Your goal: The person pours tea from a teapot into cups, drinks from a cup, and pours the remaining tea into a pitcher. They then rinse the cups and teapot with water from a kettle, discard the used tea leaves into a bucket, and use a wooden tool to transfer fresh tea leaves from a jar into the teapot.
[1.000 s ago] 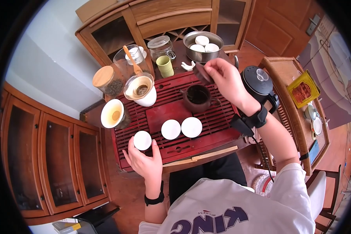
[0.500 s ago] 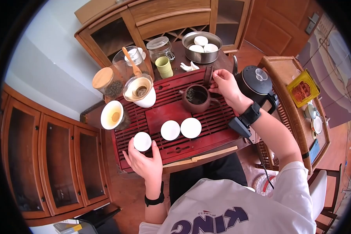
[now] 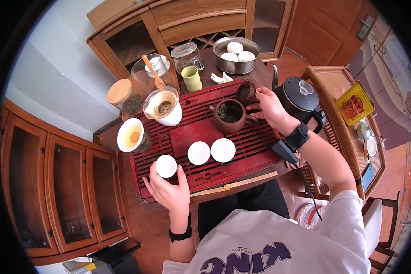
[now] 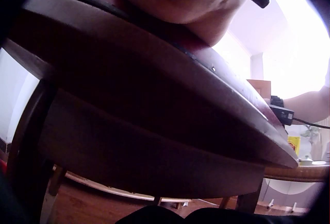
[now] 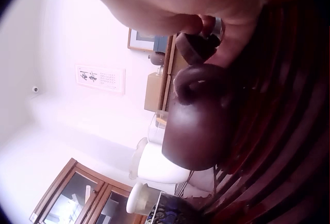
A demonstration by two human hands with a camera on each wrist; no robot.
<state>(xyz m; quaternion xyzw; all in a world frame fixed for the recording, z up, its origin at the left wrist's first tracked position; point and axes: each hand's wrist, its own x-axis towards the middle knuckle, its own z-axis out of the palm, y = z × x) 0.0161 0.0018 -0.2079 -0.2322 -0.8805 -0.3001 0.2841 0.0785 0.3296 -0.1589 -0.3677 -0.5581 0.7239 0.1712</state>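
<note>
Fingers and thumb of my left hand [image 3: 171,192] curl round a small white cup [image 3: 166,166] at the near left of the red slatted tea tray [image 3: 255,160]. With my right hand [image 3: 276,112] I pinch the brown teapot lid [image 3: 245,92], tilted on its edge just behind the teapot's rim. The brown teapot [image 3: 228,126] stands uncovered, with dark tea leaves inside. In the right wrist view the lid [image 5: 190,49] appears beyond the teapot's handle [image 5: 183,87]. My left hand fills the top of the left wrist view, where its cup is hidden.
Two white cups [image 3: 199,153] stand in front of the teapot. A strainer [image 3: 164,108] sits on a white pitcher [image 3: 170,119], and a patterned cup [image 3: 131,135] is left of it. A black kettle [image 3: 299,93] stands close to my right hand. Behind are jars and a steel bowl [image 3: 236,65].
My right hand has come down and towards me with the lid, which has turned so its underside shows. My left hand stays at the cup.
</note>
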